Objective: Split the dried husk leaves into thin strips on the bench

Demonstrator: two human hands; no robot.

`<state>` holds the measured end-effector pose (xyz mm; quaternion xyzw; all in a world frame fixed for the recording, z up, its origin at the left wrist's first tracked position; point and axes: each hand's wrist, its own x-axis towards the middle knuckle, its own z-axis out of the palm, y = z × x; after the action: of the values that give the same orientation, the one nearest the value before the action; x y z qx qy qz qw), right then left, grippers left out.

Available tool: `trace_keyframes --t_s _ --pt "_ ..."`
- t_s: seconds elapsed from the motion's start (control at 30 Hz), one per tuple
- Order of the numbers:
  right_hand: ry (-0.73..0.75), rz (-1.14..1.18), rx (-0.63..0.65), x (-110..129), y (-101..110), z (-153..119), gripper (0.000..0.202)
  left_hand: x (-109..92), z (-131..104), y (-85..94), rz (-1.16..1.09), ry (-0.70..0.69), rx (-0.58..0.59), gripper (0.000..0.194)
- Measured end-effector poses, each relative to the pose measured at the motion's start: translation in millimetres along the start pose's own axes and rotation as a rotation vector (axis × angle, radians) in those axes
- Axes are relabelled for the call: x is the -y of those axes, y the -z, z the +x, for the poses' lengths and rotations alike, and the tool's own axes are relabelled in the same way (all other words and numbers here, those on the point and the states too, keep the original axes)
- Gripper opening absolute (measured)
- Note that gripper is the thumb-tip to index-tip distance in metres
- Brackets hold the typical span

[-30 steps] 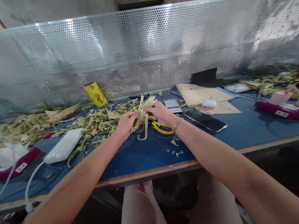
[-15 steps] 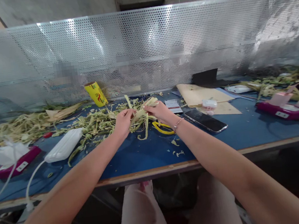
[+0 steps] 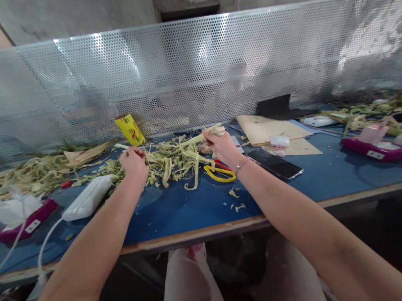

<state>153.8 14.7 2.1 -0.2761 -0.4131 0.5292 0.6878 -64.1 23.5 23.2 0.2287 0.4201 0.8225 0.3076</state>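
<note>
My left hand [image 3: 134,162] is closed in a pinch above the left part of a heap of pale green plant strips [image 3: 166,167]. A short piece of strip [image 3: 122,146] shows at its fingertips. Farther right, my right hand [image 3: 219,144] is shut on a bundle of pale plant strips [image 3: 199,140], whose folded end sticks out past the fingers. Long strips hang from this bundle toward the heap. Below the right hand lie scissors [image 3: 220,173] with yellow and red handles.
A phone [image 3: 275,163] and white earbud case [image 3: 280,141] lie right of the scissors, near brown paper [image 3: 268,128]. A yellow tube [image 3: 130,129] stands tilted by the perforated screen [image 3: 189,63]. A white power adapter [image 3: 87,197] and purple sockets [image 3: 25,220], [image 3: 375,147] flank the work area.
My hands, close together before, are now apart. The left hand has moved left with a piece of strip, while the right hand keeps hold of the bundle, slightly farther right.
</note>
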Motion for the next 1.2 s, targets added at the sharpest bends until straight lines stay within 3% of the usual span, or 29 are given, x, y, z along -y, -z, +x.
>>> trace_keyframes --t_s 0.2,0.3,0.37,0.53,0.63,0.73,0.97,1.2 --pt "0.032 0.157 -0.189 12 15 12 0.023 -7 21 10.9 -0.029 -0.042 -0.055 0.032" --pt "0.014 0.155 -0.236 16 19 14 0.020 -5 25 12.3 0.111 -0.074 0.018 0.028" --pt "-0.029 0.083 -0.131 15 17 10 0.019 -1 22 10.8 0.223 -0.062 0.143 0.022" --pt "-0.200 -0.236 0.300 0 3 -6 0.026 14 -4 4.9 0.434 0.045 0.481 0.009" --pt "-0.193 -0.392 0.468 -9 -3 -11 0.031 24 -28 3.0 0.556 0.094 0.803 0.020" --pt "-0.133 -0.478 0.566 -14 -6 -14 0.033 32 -51 2.1 0.497 0.172 0.984 0.030" --pt "0.010 -0.674 0.664 -15 -6 -16 0.029 35 -63 3.0 0.432 0.144 0.975 0.032" --pt "0.073 -0.861 0.546 -12 -9 -16 0.030 30 -63 3.4 0.482 0.116 0.996 0.030"
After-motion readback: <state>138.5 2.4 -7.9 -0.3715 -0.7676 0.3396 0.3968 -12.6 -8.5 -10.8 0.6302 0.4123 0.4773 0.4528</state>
